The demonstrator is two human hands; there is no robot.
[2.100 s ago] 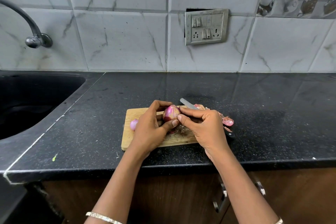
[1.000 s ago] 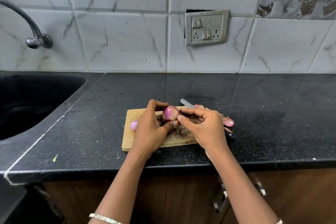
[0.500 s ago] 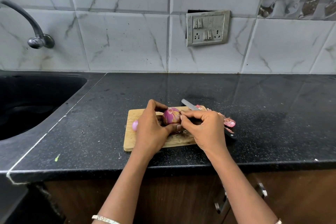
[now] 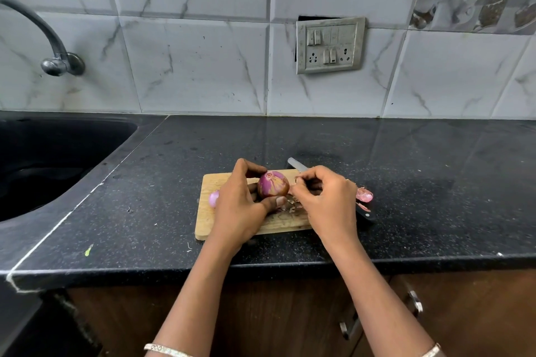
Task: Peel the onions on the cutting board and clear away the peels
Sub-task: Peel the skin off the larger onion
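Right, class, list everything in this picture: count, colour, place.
speckled stone counter: 1, black, foreground
wooden cutting board: 1, tan, counter front
round onion with skin: 1, purple, over board
small peeled onion: 1, pink, board's left
papery onion peels: several, pink, board, counter right
steel kitchen knife: 1, black-handled, across board's right
sink basin: 1, black, left
curved metal tap: 1, silver, above sink
switch plate: 1, grey, tiled wall
left hand: 1, grips onion
right hand: 1, pinches onion skin
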